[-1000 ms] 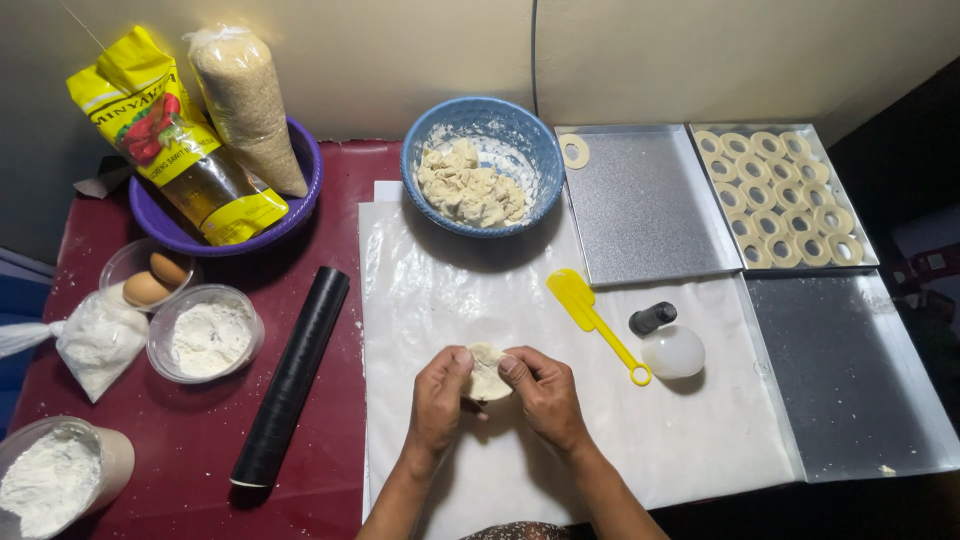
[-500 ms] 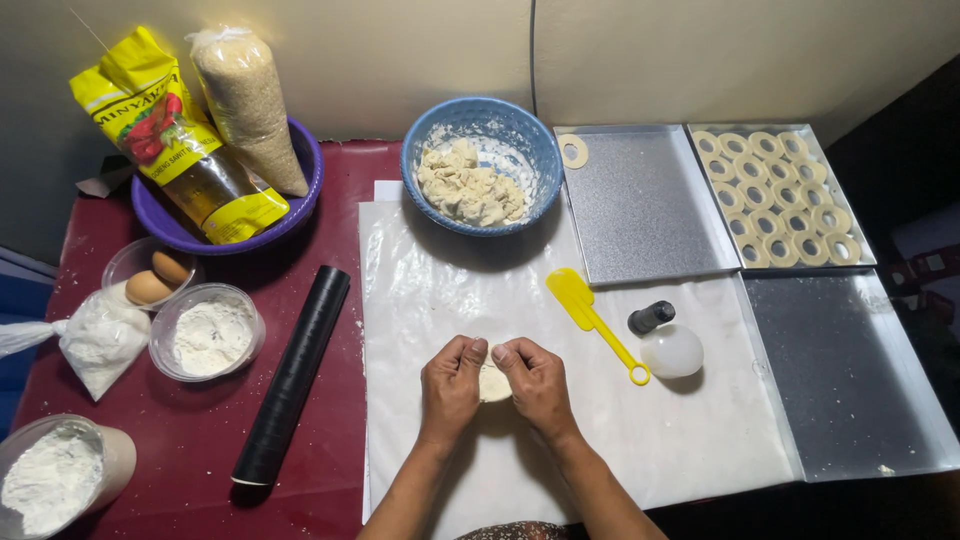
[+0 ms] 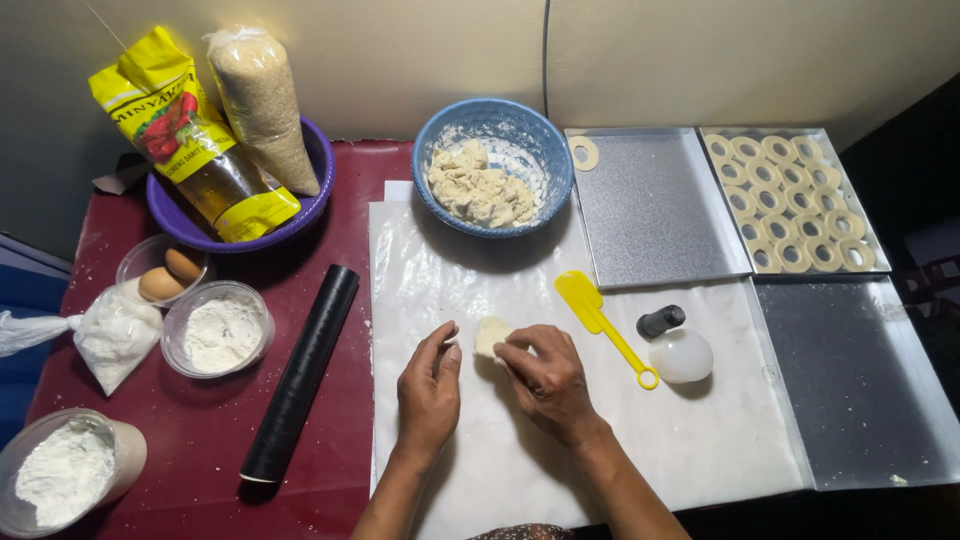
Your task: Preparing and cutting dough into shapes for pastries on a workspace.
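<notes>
Covering most of a dark red table (image 3: 215, 430), a floured white sheet (image 3: 700, 440) lies under both hands. Right hand (image 3: 545, 380) pinches a small pale dough lump (image 3: 492, 336) in curled fingers, low over the sheet; left hand (image 3: 430, 390) sits just beside it, fingers loosely bent, holding nothing. Behind stand a blue bowl (image 3: 545, 160) of dough, an almost bare metal tray (image 3: 655, 205) and a tray of dough rings (image 3: 790, 200). A plain cream wall (image 3: 700, 60) backs the table.
</notes>
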